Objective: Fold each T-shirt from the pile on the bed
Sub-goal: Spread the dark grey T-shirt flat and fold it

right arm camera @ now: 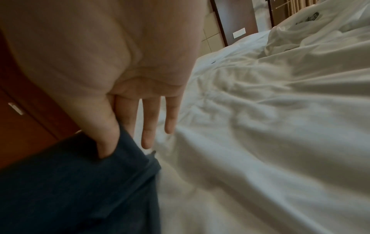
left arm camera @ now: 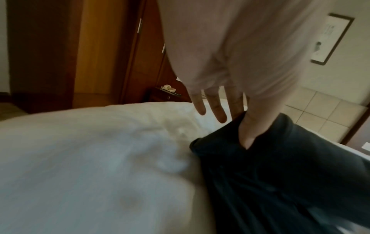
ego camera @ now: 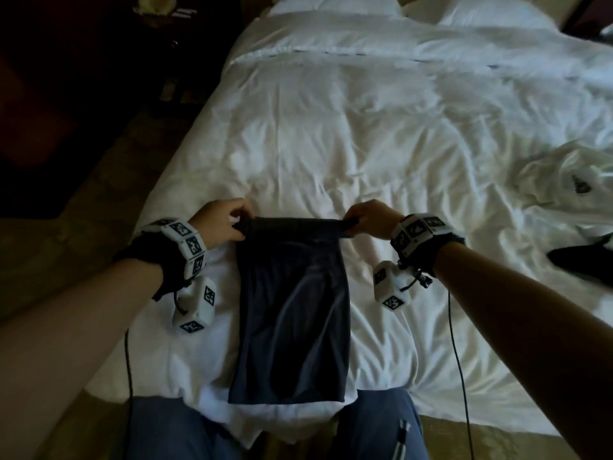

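Seemingly both hands [ego camera: 220, 224] [ego camera: 368, 218] pinching dark T-shirt [ego camera: 292, 313].

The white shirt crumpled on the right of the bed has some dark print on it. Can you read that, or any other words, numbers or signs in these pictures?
No text can be read anywhere.
White shirt: a dark logo, too blurred to read.
Wrist bands and cubes: black-and-white coded squares, no words.
Framed picture on the wall: marks too small to read.
Dark T-shirt, pinched by left hand and right hand: no print showing.

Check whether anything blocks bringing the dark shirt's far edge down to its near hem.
Nothing visible does. The left hand and right hand pinch the far corners of the dark shirt, and its surface down to the near hem lies bare on the bed.
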The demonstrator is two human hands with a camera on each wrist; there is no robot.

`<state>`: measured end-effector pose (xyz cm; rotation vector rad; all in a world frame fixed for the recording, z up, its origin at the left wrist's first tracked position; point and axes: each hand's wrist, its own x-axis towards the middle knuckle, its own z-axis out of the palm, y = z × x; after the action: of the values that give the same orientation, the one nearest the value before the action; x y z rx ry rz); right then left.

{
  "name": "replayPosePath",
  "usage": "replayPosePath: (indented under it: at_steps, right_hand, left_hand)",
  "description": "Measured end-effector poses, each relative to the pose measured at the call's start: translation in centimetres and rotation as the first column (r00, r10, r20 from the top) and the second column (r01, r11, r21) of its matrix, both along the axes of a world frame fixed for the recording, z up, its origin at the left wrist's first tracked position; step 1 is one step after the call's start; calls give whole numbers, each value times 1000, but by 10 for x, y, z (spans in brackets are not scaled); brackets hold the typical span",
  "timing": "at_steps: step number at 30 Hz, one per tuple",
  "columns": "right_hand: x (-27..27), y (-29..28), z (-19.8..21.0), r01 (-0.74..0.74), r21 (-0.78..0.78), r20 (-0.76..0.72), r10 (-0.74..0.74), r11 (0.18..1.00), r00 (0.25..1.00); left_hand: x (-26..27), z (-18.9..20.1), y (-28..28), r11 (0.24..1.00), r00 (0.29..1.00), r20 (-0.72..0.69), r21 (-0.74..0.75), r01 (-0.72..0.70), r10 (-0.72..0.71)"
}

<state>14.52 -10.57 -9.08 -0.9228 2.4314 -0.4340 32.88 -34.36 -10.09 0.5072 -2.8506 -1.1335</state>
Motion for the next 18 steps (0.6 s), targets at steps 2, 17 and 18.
replayPosePath:
  at_steps: [2, 17, 18]
  right_hand:
    - [12, 8, -12, 35, -8, 54, -34, 999, 998]
    - [48, -9, -44, -175, -22, -141, 170, 984, 975]
    - [51, -11, -49, -225, 54, -145, 231, 973, 962]
  left_hand:
    - [12, -12, 9, 999, 1000, 11, -33, 12, -12]
    - [16, -37, 26, 944, 998, 11, -323, 64, -63]
    - [12, -38, 28, 930, 993, 89, -353, 103, -76]
